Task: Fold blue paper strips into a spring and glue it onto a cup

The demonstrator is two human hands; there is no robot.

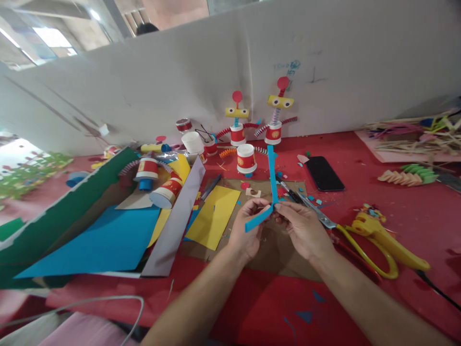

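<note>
Between my two hands are blue paper strips (272,175), joined at a corner near my fingertips. One length points up and away; the other slants down to the left across my left fingers. My left hand (248,226) pinches the strips from the left side. Fingers of my right hand (300,228) close on the corner where the lengths meet. Just beyond stands a paper cup (246,158) with coiled paper arms, orange on one side and pale on the other. Beneath my hands lies a brown cardboard sheet (266,250) with paper scraps on it.
Scissors (324,218) and a yellow glue gun (391,240) lie right of my hands, below a black phone (325,173). Yellow paper (215,216) lies left, beside a green-sided box (72,206) holding blue paper and cup figures. Two finished-looking cup figures (275,132) stand against the white partition.
</note>
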